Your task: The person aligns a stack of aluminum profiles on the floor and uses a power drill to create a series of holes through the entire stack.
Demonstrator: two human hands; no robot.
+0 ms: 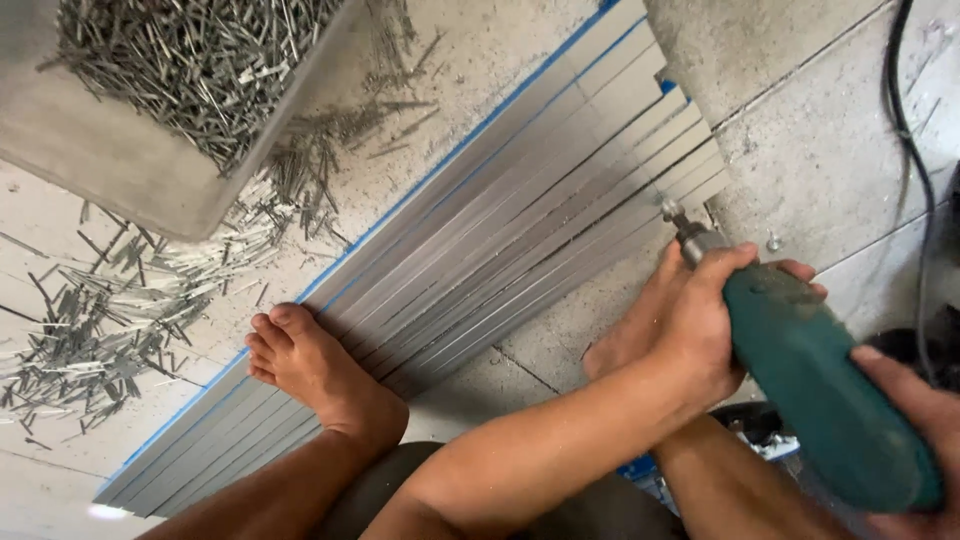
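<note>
A stack of metal strips (480,250) runs slantwise across the floor (820,150), from lower left to upper right. A foot (315,365) rests on the strips' lower part; another foot (630,325) stands on the floor just right of them. A box (130,160) of small metal pieces (190,60) sits upper left — more pieces (110,310) lie scattered below it. At right, the left hand (700,320) and right hand (915,410) grip a power drill (810,390), its tip at the strips' edge — a cable (915,150) lies far right.

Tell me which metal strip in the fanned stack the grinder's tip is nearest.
The outermost strip, at the stack's right edge, beside the concrete slab. The green grinder tip sits at its far end; the other strips lie farther left, towards the blue-edged one.
</note>
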